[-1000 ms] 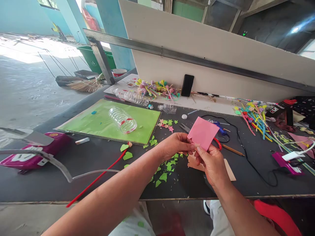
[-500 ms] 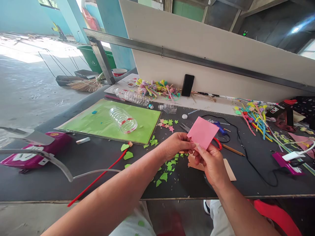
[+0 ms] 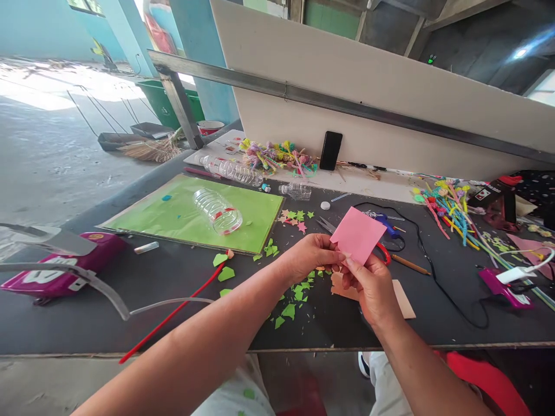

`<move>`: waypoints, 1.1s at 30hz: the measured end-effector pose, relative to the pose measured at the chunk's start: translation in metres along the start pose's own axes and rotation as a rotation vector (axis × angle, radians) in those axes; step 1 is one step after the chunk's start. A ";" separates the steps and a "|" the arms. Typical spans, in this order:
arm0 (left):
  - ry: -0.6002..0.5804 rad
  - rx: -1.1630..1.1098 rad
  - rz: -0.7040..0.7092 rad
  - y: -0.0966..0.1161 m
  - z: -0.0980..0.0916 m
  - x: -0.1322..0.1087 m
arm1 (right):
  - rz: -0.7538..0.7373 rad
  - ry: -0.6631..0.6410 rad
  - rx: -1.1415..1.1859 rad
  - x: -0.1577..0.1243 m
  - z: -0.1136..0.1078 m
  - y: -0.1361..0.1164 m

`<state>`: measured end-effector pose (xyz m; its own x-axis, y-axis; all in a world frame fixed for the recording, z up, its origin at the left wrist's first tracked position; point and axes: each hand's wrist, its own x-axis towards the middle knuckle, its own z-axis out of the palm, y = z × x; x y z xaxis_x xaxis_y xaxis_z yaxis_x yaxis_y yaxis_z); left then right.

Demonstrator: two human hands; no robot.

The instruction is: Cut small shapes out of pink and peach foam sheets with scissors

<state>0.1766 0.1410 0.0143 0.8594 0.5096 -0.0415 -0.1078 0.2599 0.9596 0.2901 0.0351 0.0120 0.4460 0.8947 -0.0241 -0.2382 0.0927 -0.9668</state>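
Note:
A square of pink paper [image 3: 359, 232] is held up between both hands over the dark table. My left hand [image 3: 321, 253] pinches its lower left corner, the thumb and fingers pressed together. From below, my right hand [image 3: 368, 283] grips the lower edge, thumb on the front. Beneath the hands lies a piece of peach paper [image 3: 403, 300], partly covered by my right hand. Scissors with red handles [image 3: 383, 253] lie behind the pink paper, mostly hidden. Green paper scraps [image 3: 288, 312] are scattered below my left hand, and small cut paper stars [image 3: 299, 216] lie beyond it.
A clear plastic bottle [image 3: 217, 211] rests on green sheets [image 3: 173, 231] at the left. A blue glue gun [image 3: 388, 225] with a black cord and a brown stick [image 3: 411, 264] lie to the right. Bundled pipe-cleaner flowers [image 3: 451, 202] and a propped phone [image 3: 330, 151] are farther back.
Almost nothing differs. The pink paper and both hands have shifted very slightly, with the same grip.

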 end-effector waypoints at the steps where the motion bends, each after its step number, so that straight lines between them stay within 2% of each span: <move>1: -0.006 0.002 0.004 0.000 0.000 0.000 | -0.002 0.010 -0.007 0.000 0.000 0.000; 9: -0.079 -0.172 -0.069 0.004 -0.005 -0.002 | -0.049 0.061 -0.057 0.002 -0.004 0.001; 13: -0.087 -0.163 -0.071 0.003 0.000 -0.002 | -0.067 0.071 -0.058 0.003 -0.005 0.000; 17: -0.007 -0.128 -0.003 -0.004 0.008 0.001 | -0.073 0.078 -0.054 0.004 -0.004 0.001; 21: 0.096 -0.191 0.033 -0.009 0.013 0.004 | -0.100 0.091 -0.044 0.006 0.000 0.004; 27: 0.118 -0.226 0.075 -0.012 0.021 0.004 | -0.122 0.075 -0.070 0.006 0.007 0.005; 29: 0.157 -0.227 0.088 -0.011 0.018 0.006 | -0.118 0.044 -0.119 0.008 0.002 0.002; 31: 0.263 -0.238 0.112 -0.007 0.010 0.008 | -0.131 0.029 -0.197 0.014 -0.009 -0.003; 33: 0.389 -0.254 0.167 -0.001 -0.003 0.009 | -0.181 0.068 -0.306 0.025 -0.026 -0.006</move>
<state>0.1831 0.1477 0.0122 0.5749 0.8172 -0.0407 -0.3880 0.3161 0.8658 0.3257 0.0459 0.0109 0.5158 0.8439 0.1476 0.1146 0.1028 -0.9881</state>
